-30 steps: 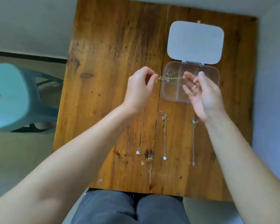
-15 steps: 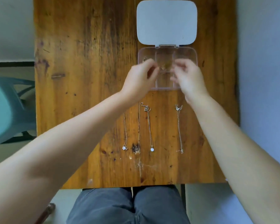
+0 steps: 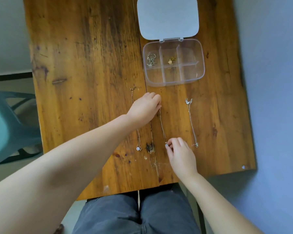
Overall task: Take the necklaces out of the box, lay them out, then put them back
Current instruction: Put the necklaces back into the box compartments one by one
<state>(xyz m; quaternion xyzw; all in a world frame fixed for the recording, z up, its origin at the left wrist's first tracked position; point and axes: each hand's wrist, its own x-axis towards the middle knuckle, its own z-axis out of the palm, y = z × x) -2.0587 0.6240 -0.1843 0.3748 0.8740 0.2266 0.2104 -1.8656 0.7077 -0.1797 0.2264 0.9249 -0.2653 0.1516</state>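
A clear compartment box [image 3: 200, 53] with its lid [image 3: 167, 17] open lies at the table's far side. A silver necklace [image 3: 151, 59] is bunched in its far left cell and a gold one [image 3: 171, 60] in the far middle cell. Three necklaces lie stretched out on the wood. My left hand [image 3: 144, 108] pinches the top end of the middle necklace [image 3: 162, 125]. My right hand [image 3: 180, 155] pinches its pendant end. The left necklace [image 3: 138, 142] runs partly under my left wrist. The right necklace [image 3: 191, 122] lies untouched.
The wooden table [image 3: 91, 81] has a seam down its middle. A teal plastic chair [image 3: 5, 125] stands left of the table. A blue wall runs along the right side. My knees in dark trousers sit under the near edge.
Both hands left the box, where they put down the gold necklace, and came toward me. They now grip the two ends of the middle laid-out necklace.
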